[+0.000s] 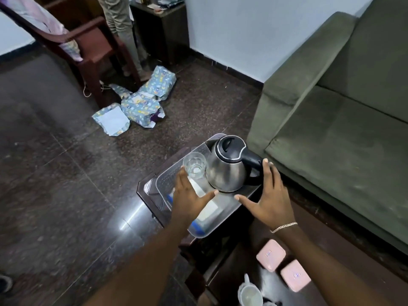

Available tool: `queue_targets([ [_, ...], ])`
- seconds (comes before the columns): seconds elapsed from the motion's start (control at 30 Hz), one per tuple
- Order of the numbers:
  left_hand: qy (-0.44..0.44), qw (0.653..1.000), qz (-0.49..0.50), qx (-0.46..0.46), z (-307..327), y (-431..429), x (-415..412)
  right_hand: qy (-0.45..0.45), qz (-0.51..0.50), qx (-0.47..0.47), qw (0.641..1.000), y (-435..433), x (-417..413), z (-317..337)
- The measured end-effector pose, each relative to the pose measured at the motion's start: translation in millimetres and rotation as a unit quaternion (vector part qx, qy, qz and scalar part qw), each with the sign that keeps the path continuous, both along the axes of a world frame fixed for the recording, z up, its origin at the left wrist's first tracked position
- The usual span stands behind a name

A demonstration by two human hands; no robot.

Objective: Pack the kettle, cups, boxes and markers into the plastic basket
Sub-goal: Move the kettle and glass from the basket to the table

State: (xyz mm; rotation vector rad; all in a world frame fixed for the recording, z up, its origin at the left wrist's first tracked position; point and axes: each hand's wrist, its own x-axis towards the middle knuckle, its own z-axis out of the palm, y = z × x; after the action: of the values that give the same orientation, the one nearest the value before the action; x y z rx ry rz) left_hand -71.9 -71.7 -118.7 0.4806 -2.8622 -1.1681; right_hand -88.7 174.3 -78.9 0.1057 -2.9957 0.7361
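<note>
Looking down, I see the plastic basket (164,180) sitting at the far end of the dark desk (134,214), right by the green sofa (331,107). The shiny kettle (227,167) stands in the far right part of the basket, its black handle pointing at the sofa. A glass cup (195,165) stands just left of it, close against its side. A white box (206,205) and a blue marker (171,198) lie flat in the near part of the basket.

My left hand (189,199) is spread open over the basket and holds nothing. My right hand (268,199) is open too, fingers wide, beside the right rim, one fingertip up by the kettle handle. I cannot tell if it touches.

Two pink boxes (271,257) lie on the near end of the desk, side by side, with a white cup (249,294) near them. Torn wrapping paper (136,102) lies on the floor (55,151).
</note>
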Motion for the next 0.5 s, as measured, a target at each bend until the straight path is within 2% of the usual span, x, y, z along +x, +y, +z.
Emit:
queue_targets([
  [0.1,-0.011,0.995,0.053,0.088,-20,2,-18,0.038,-0.001,-0.046,0.998,4,-18,-10],
  [0.3,0.050,0.972,0.123,0.192,-52,-1,-51,-0.019,-0.009,-0.220,0.975,6,-56,-12],
  [0.5,0.078,0.944,0.160,0.276,-66,-1,-75,-0.205,0.071,-0.351,0.911,19,-93,-3],
])
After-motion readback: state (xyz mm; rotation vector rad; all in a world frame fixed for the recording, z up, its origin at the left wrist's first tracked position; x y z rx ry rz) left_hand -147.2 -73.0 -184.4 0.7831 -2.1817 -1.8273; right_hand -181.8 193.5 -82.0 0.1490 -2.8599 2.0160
